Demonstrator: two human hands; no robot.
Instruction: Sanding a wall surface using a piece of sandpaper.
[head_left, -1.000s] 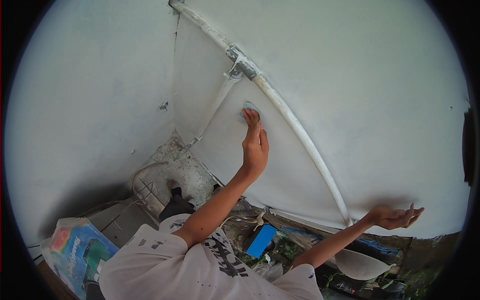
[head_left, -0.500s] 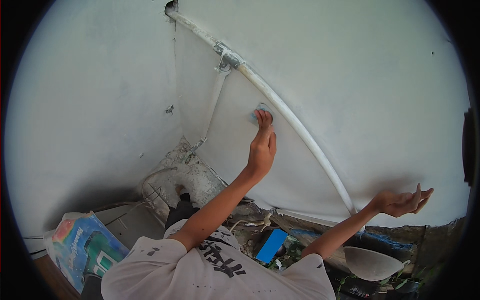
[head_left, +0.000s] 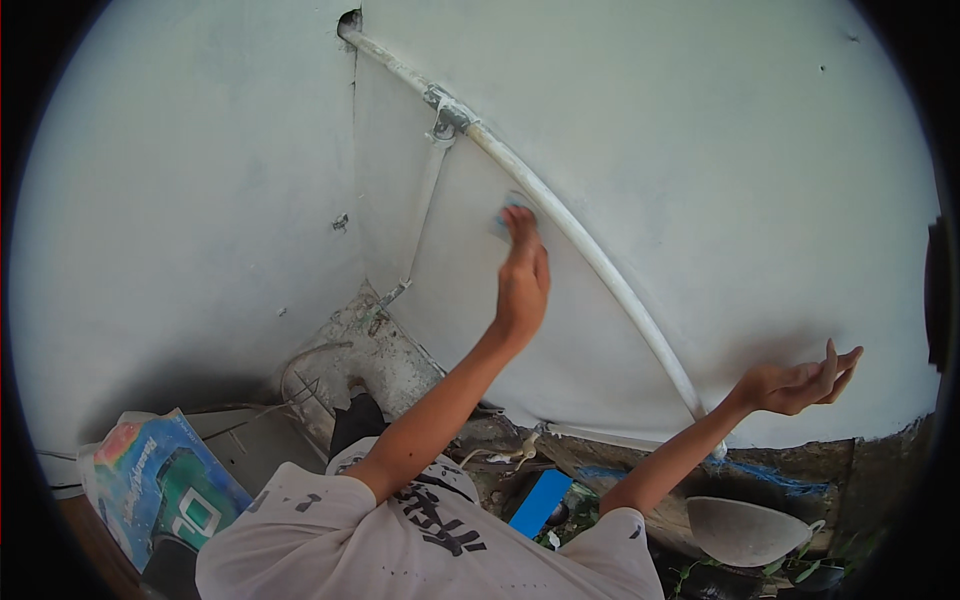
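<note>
My left hand [head_left: 523, 285] is raised against the white wall [head_left: 640, 160], its fingers closed on a small light-blue piece [head_left: 513, 202], thin like a cloth or sanding sheet; motion blur hides its exact kind. It lies between the fingertips and the wall, beneath a long white pipe [head_left: 570, 220]. A thinner white pipe [head_left: 427, 185] drops from a grey joint [head_left: 448, 108] to the left of that hand. Off to the right, past the long pipe's low end, my right hand [head_left: 797, 388] is held palm up with its fingers stretched out and nothing in it.
A printed colourful bag [head_left: 165, 490] stands at lower left, near a rough concrete ledge [head_left: 375, 340]. Below my arms are a blue flat object [head_left: 540, 503], a grey bowl-shaped pan [head_left: 750, 530] and some plants. Another wall [head_left: 200, 200] meets this one at a corner.
My left hand has shifted slightly up and left along the wall with the light-blue piece. My right hand has risen a little, fingers still stretched. The view has tilted slightly.
</note>
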